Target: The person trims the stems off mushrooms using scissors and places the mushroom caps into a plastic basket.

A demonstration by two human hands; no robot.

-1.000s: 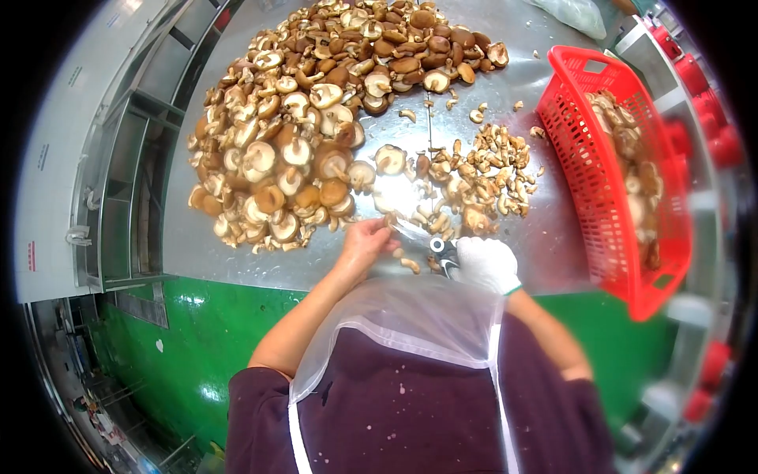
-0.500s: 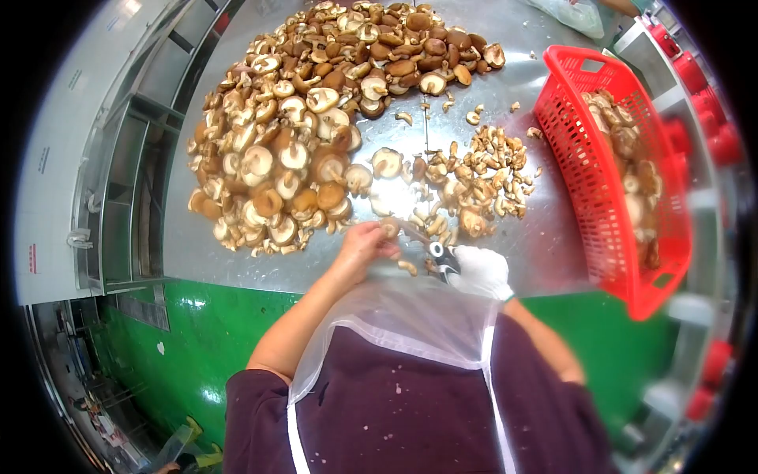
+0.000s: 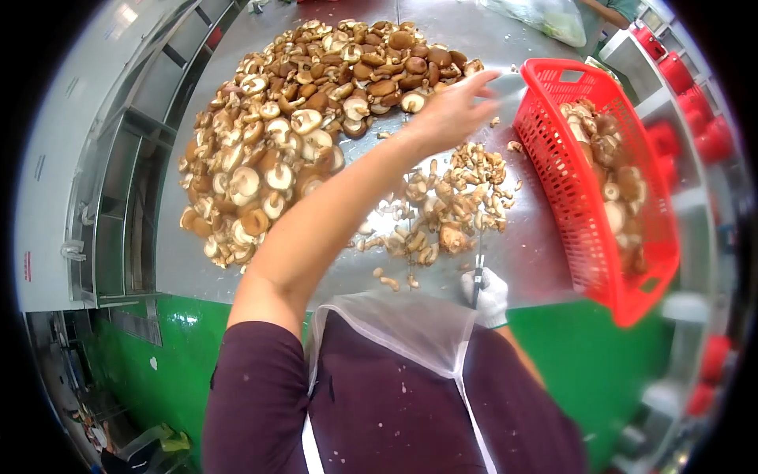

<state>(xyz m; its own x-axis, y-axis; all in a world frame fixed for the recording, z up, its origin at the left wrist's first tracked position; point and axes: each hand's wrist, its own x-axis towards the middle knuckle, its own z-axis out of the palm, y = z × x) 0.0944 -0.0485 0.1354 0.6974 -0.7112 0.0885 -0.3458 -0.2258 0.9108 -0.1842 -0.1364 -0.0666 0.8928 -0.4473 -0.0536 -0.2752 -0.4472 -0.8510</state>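
Head view; clock centred on the stem pile, 12 at the far side of the table:

1. Left hand (image 3: 452, 114): bare, at 12, out above the steel table (image 3: 530, 259); fingers parted, a bit blurred; nothing seen in it (palm side hidden, so no call on that).
2. Left forearm (image 3: 339, 207): slants up from 8 to 12; passes in front of the near right side of the mushroom heap.
3. Right hand (image 3: 493, 297): white knit glove, at 6, by the near table edge; curled closely around a dark-handled tool (image 3: 478, 286), which points to 12; blade hard to make out.
4. Stem pile (image 3: 485, 175): cut-looking stubs, loosely spread; one bigger brown lump (image 3: 455, 238) at its near side; few loose stems (image 3: 387, 280) at 8, apart from the rest.
5. Mushroom heap (image 3: 316, 101): large, 9 to 11; caps mixed, some brown tops up, some pale gills up.
6. Red basket (image 3: 546, 170): at 3, tilted in view, slotted walls; mushrooms (image 3: 612, 150) inside; left hand is near its far left corner.
7. Background: plastic bag (image 3: 553, 20) at 1, another person's forearm (image 3: 608, 12) just beyond; green floor (image 3: 197, 355) at 7.
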